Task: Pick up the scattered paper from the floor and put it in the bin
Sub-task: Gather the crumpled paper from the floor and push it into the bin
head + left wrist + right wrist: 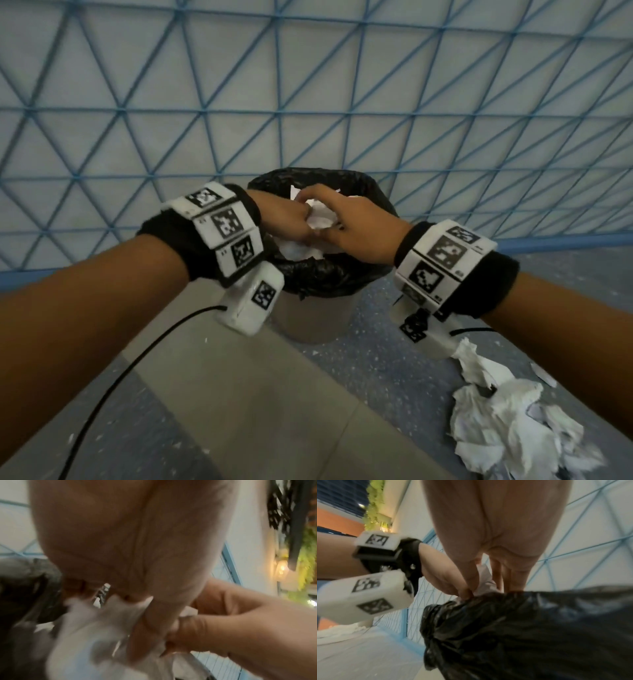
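A grey bin lined with a black bag stands against the wall, with white paper showing inside. Both hands meet over its mouth. My left hand and right hand together grip a bunch of crumpled white paper just above the opening. In the left wrist view the paper hangs below my left hand's fingers, with the right hand pinching beside it. In the right wrist view the paper sits between my fingers above the black bag.
A heap of crumpled white paper lies on the speckled floor at the lower right. A black cable trails from the left wrist. A pale wall with a blue triangular grid rises right behind the bin.
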